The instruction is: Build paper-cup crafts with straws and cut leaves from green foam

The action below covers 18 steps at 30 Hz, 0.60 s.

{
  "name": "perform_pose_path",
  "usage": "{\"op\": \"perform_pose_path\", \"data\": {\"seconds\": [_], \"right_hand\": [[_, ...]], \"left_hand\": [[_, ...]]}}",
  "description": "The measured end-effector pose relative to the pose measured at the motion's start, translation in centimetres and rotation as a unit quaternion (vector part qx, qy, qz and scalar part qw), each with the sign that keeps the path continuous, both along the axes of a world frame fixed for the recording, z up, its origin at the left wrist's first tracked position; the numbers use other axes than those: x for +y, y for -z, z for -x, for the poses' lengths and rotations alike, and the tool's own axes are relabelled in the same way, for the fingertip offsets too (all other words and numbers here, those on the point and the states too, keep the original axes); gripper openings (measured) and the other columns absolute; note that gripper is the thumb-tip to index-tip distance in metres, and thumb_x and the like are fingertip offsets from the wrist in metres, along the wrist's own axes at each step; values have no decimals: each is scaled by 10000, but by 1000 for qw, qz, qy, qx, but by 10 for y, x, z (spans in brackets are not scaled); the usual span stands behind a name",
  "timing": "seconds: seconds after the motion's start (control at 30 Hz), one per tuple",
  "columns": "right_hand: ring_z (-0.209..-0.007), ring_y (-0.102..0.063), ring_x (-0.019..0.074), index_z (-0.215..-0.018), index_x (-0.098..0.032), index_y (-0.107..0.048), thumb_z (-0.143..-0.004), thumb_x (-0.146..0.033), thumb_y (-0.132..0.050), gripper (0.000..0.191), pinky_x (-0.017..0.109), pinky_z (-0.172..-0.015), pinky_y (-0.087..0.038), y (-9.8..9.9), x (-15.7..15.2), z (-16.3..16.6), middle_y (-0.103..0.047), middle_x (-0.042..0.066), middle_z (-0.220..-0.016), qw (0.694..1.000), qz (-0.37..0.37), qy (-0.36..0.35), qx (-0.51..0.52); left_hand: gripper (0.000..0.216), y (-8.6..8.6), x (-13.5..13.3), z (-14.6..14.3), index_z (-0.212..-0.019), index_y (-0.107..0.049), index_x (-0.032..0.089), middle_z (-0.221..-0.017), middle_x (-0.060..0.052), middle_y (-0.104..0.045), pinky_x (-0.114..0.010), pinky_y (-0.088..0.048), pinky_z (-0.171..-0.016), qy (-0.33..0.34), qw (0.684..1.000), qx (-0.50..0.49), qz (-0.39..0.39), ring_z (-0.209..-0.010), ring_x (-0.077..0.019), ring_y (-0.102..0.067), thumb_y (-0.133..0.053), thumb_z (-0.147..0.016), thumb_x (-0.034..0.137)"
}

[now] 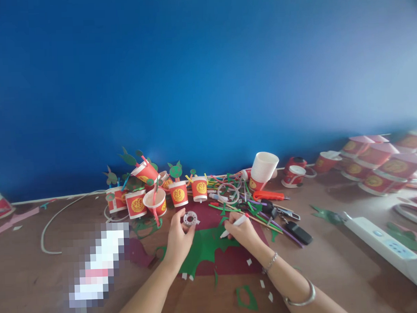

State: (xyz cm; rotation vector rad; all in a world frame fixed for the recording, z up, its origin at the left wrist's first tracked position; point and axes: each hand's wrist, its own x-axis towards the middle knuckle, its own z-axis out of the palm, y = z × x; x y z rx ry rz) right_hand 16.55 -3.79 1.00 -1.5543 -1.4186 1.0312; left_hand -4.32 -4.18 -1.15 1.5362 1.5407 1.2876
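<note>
Between the thumb and fingers of my left hand [180, 237] is a small clear roll of tape [190, 218], held upright above green paper. My right hand [243, 230] is closed around a white marker [233, 225] with a red end; its other end points left and down. Under both hands lies cut green paper [200, 248] on a dark red sheet [232, 260]. Just beyond my left hand stands a red paper cup [178, 194] with a green cut-out animal head [175, 170] above it.
More decorated cups [136, 203] cluster at the back left. Straws and sticks [226, 185] lie behind my hands, near stacked white cups [264, 163] and an orange cutter [268, 195]. A black key fob [298, 232] and a power strip [382, 239] are at right. A blue wall [206, 83] rises behind.
</note>
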Motion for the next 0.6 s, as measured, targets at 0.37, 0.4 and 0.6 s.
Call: {"op": "perform_pose_path", "data": {"seconds": [0.37,0.4,0.6], "right_hand": [[-382,-490,108,-537,-223,-379,-664,-269,-510,188,186,-390,-310,5,2,-1,-548,-36,-387,1000,-7,0,-3],[-387,-495,110,-536,-224,-378,-670,-274,-510,194,188,-396,-319,5,2,-1,-557,-32,-394,1000,-12,1,-5],[-398,-503,114,-545,-223,-396,-703,-313,-518,219,197,-419,-344,4,2,-1,-586,-19,-416,999,-25,9,-20]], "left_hand": [[465,-1,0,0,-1186,-460,164,-1108,-119,-592,-280,-530,-530,1,1000,2,-6,-554,-106,-587,-587,-755,282],[464,-1,0,0,-1184,-460,164,-1114,-122,-591,-284,-532,-532,1,1000,0,-6,-550,-105,-584,-590,-754,280],[460,-2,-1,0,-1187,-452,161,-1147,-139,-574,-286,-532,-542,3,1000,1,-1,-555,-103,-586,-578,-760,274]]}}
